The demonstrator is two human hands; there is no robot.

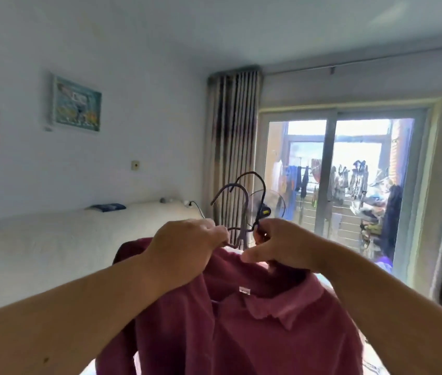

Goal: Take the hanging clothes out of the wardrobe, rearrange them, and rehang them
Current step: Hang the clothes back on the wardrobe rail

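A maroon collared shirt (255,328) hangs in front of me, held up at chest height. Two hanger hooks rise above its neck: a grey hanger (234,193) and a thin black hanger (257,182). My left hand (187,247) grips the base of the grey hanger at the shirt's left shoulder. My right hand (282,244) pinches the neck of the black hanger, thumb pointing left over the collar. A second maroon layer shows behind the front shirt on the left. The wardrobe is out of view.
A bed with a cream cover (52,247) lies to the left and behind the shirt. A striped curtain (232,158) hangs beside a glass sliding door (330,180); laundry hangs on the balcony beyond. A standing fan (267,204) is by the curtain.
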